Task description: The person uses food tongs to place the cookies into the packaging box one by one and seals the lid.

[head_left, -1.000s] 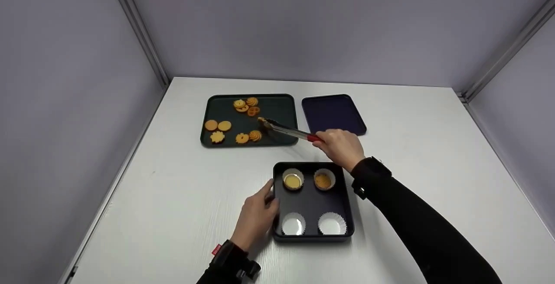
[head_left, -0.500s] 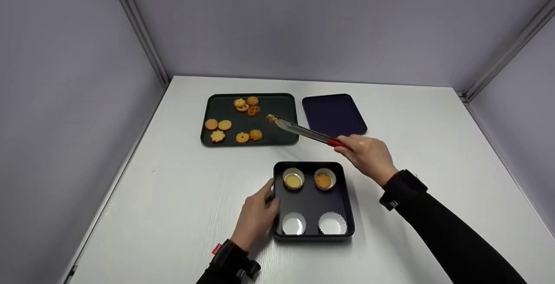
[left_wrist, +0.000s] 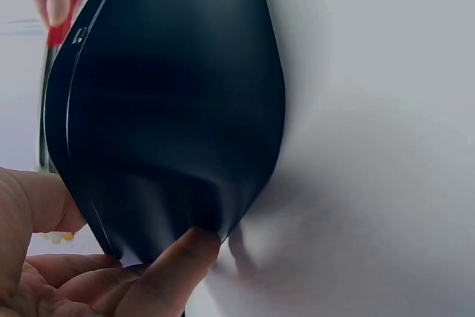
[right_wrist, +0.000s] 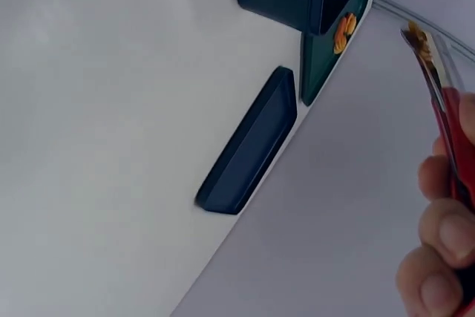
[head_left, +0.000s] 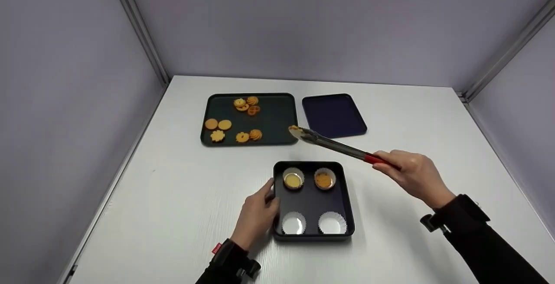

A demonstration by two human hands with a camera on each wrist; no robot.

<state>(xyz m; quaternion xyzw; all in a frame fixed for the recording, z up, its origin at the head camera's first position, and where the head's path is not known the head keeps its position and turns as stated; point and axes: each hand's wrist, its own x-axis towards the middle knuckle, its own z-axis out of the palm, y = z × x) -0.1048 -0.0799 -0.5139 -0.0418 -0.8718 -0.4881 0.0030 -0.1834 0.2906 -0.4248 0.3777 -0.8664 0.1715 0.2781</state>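
Observation:
In the head view my right hand grips the red handle of metal tongs, which point left past the green tray's right edge. A small golden-brown biscuit sits between the tongs' tips; its shape is hard to make out. My left hand holds the left wall of a deep black baking pan, with the thumb at the rim and fingers against the outside. Inside stand white paper cups: a back-left cup with a pale yellow biscuit, a back-right cup with a brownish one, and two bare front cups.
A dark green tray at the back left carries several biscuits and a pretzel-shaped one. To its right lies a flat dark blue tray. Grey panels enclose the white table at the back and sides.
From over the green tray, my right hand has drawn the tongs and the biscuit right and toward me. The left hand and the pan stay where they were.

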